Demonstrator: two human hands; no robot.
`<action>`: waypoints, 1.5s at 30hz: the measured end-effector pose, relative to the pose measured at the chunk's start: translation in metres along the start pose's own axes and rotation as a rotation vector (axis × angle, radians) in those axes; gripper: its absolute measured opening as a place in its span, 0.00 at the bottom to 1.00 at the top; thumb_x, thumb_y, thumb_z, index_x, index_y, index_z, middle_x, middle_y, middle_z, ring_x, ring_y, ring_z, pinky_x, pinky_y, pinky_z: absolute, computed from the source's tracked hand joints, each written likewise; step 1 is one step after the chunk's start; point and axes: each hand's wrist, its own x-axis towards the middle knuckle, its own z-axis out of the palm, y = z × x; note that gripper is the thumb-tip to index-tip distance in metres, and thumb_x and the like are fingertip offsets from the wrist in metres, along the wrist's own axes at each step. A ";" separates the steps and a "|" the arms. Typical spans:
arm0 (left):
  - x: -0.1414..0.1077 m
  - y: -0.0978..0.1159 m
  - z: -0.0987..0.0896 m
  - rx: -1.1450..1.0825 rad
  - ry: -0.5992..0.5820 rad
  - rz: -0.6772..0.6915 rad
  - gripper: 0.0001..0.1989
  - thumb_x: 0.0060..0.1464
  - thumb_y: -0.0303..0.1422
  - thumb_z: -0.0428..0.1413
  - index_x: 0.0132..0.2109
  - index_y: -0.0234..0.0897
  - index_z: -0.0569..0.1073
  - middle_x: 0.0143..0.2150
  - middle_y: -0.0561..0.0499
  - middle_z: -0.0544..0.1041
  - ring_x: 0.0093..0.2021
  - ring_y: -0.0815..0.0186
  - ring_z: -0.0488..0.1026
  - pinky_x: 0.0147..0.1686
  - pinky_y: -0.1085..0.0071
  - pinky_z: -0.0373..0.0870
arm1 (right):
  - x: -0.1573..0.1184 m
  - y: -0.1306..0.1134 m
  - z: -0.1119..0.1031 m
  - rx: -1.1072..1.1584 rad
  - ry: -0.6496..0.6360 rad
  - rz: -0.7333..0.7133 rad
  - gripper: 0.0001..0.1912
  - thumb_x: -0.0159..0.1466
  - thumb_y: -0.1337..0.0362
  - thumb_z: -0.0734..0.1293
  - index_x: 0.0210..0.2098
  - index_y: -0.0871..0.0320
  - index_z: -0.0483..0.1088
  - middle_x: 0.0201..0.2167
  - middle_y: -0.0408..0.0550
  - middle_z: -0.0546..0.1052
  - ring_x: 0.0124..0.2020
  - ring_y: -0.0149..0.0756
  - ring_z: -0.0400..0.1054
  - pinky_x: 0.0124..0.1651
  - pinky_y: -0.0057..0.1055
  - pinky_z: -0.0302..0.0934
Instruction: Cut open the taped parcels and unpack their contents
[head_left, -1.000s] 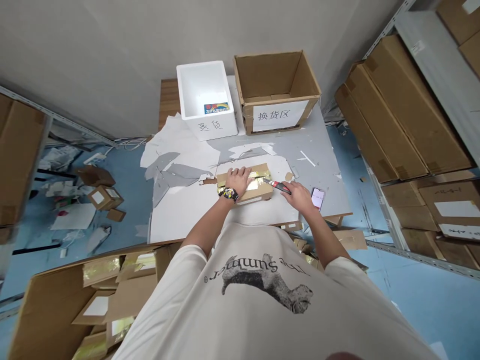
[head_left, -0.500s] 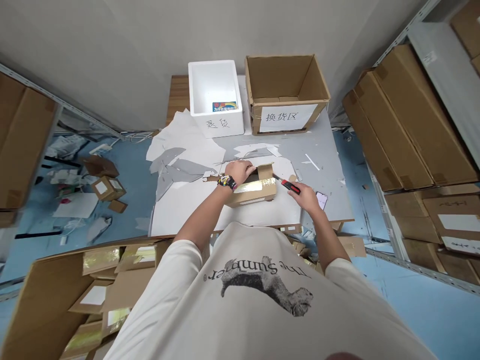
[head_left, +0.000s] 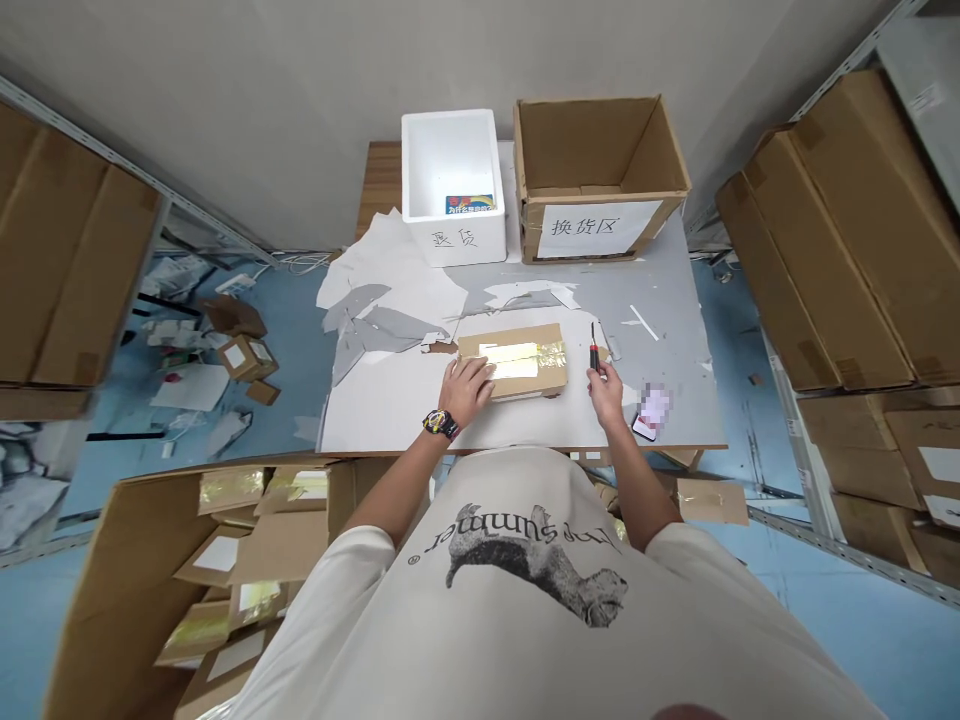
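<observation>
A small cardboard box (head_left: 551,375) with a white label and shiny yellowish tape lies on the paper-covered table, its top closed. My left hand (head_left: 466,390) rests on the box's left end, fingers spread over the cardboard and the label's edge. Right of the box, my right hand (head_left: 605,392) is closed round a red and black utility knife (head_left: 594,358), whose blade points away from me. The knife does not touch the box.
At the back stand a white foam box (head_left: 468,240) holding a colourful book (head_left: 470,205) and a large open carton (head_left: 531,228). A phone (head_left: 645,427) lies right of my right hand. Torn paper covers the table's left side; a carton of flattened cardboard (head_left: 97,590) stands lower left.
The small box's open flap is now down. My left hand has moved from the opening onto its left end. The knife has turned from pointing left to pointing away, and the view has shifted.
</observation>
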 end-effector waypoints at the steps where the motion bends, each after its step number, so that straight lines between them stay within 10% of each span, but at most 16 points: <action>1: -0.005 0.000 0.000 0.010 0.002 -0.002 0.23 0.79 0.40 0.55 0.71 0.45 0.85 0.75 0.37 0.81 0.75 0.42 0.74 0.82 0.38 0.60 | 0.000 -0.005 0.009 0.036 0.011 0.028 0.35 0.66 0.40 0.69 0.64 0.54 0.79 0.49 0.51 0.83 0.43 0.46 0.78 0.48 0.42 0.76; 9: -0.005 0.002 0.001 0.071 -0.054 0.000 0.29 0.78 0.39 0.53 0.79 0.41 0.78 0.69 0.33 0.82 0.68 0.40 0.78 0.75 0.40 0.69 | 0.017 -0.039 0.053 -0.103 -0.138 -0.180 0.54 0.53 0.43 0.84 0.76 0.53 0.74 0.70 0.60 0.81 0.70 0.62 0.74 0.78 0.58 0.68; 14: 0.011 -0.008 -0.004 0.017 0.028 -0.008 0.41 0.74 0.38 0.56 0.88 0.31 0.61 0.85 0.30 0.67 0.85 0.39 0.64 0.80 0.42 0.67 | 0.014 -0.028 0.050 -0.048 -0.184 -0.171 0.65 0.53 0.39 0.86 0.83 0.53 0.67 0.76 0.60 0.79 0.75 0.62 0.73 0.82 0.60 0.65; 20: 0.047 -0.011 -0.010 -0.042 -0.065 0.038 0.33 0.73 0.34 0.54 0.81 0.31 0.72 0.74 0.30 0.80 0.76 0.39 0.75 0.80 0.39 0.69 | 0.002 -0.019 0.047 -0.044 -0.212 -0.156 0.71 0.55 0.37 0.87 0.87 0.53 0.60 0.82 0.62 0.73 0.81 0.63 0.69 0.86 0.61 0.60; 24: 0.074 -0.003 -0.011 -0.076 -0.035 0.110 0.44 0.68 0.31 0.58 0.88 0.36 0.62 0.87 0.37 0.66 0.87 0.43 0.64 0.85 0.40 0.63 | 0.002 -0.022 0.045 -0.038 -0.239 -0.157 0.74 0.53 0.36 0.87 0.88 0.54 0.58 0.84 0.62 0.69 0.84 0.63 0.65 0.88 0.59 0.57; 31: 0.095 -0.002 -0.008 0.047 -0.268 0.099 0.17 0.66 0.40 0.68 0.58 0.39 0.89 0.92 0.39 0.56 0.90 0.30 0.53 0.85 0.23 0.52 | -0.008 -0.024 0.048 -0.020 -0.203 -0.122 0.69 0.56 0.39 0.86 0.87 0.53 0.60 0.84 0.61 0.70 0.84 0.61 0.65 0.88 0.60 0.56; 38: 0.080 -0.014 -0.004 0.038 -0.354 0.159 0.31 0.54 0.58 0.79 0.55 0.41 0.89 0.93 0.39 0.51 0.91 0.21 0.43 0.84 0.14 0.41 | -0.029 -0.024 0.057 0.015 -0.151 -0.085 0.59 0.63 0.41 0.81 0.87 0.52 0.62 0.83 0.59 0.71 0.82 0.58 0.68 0.86 0.59 0.61; 45: 0.073 -0.013 -0.003 0.019 -0.263 0.155 0.29 0.63 0.62 0.72 0.52 0.41 0.87 0.89 0.37 0.63 0.90 0.24 0.51 0.85 0.15 0.36 | -0.026 -0.011 0.050 0.025 -0.101 -0.010 0.45 0.74 0.38 0.71 0.83 0.51 0.69 0.81 0.58 0.75 0.79 0.55 0.71 0.83 0.55 0.65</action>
